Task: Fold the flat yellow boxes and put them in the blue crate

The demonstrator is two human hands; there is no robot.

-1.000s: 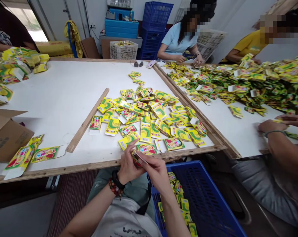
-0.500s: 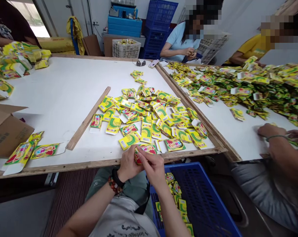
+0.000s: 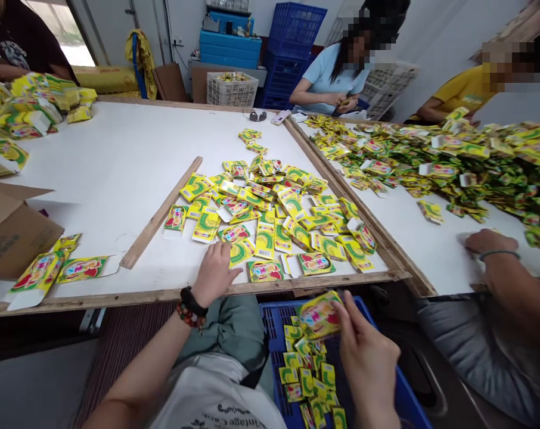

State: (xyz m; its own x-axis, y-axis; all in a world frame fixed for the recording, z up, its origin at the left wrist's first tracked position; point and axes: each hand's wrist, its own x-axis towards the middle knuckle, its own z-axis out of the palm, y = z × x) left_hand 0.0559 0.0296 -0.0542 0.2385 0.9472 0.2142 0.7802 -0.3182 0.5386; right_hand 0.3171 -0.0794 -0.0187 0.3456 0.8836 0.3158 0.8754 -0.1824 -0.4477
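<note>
In my right hand (image 3: 368, 351) a small yellow-and-green candy box (image 3: 320, 316) is pinched at one edge between thumb and fingers, above the blue crate (image 3: 413, 393). Several similar small boxes (image 3: 292, 375) lie inside that crate. My left hand (image 3: 214, 271) is over the near part of the white table, thumb apart from its bent fingers, which come up to the left end of a yellow box (image 3: 242, 252). A loose heap of yellow boxes (image 3: 265, 229) spreads beyond it. Just right of this hand a box (image 3: 265, 271) lies flat by the table edge.
Wooden strips (image 3: 160, 217) divide the white table (image 3: 131, 140). A cardboard carton (image 3: 17, 238) stands at left near flattened boxes (image 3: 80, 269). On the right lies a big pile of small packs (image 3: 484, 161). Co-workers sit around; one co-worker's hand (image 3: 491, 241) rests at right.
My hands have parted. The right one has carried the candy box right and down over the crate; the left has moved left and forward to the heap.
</note>
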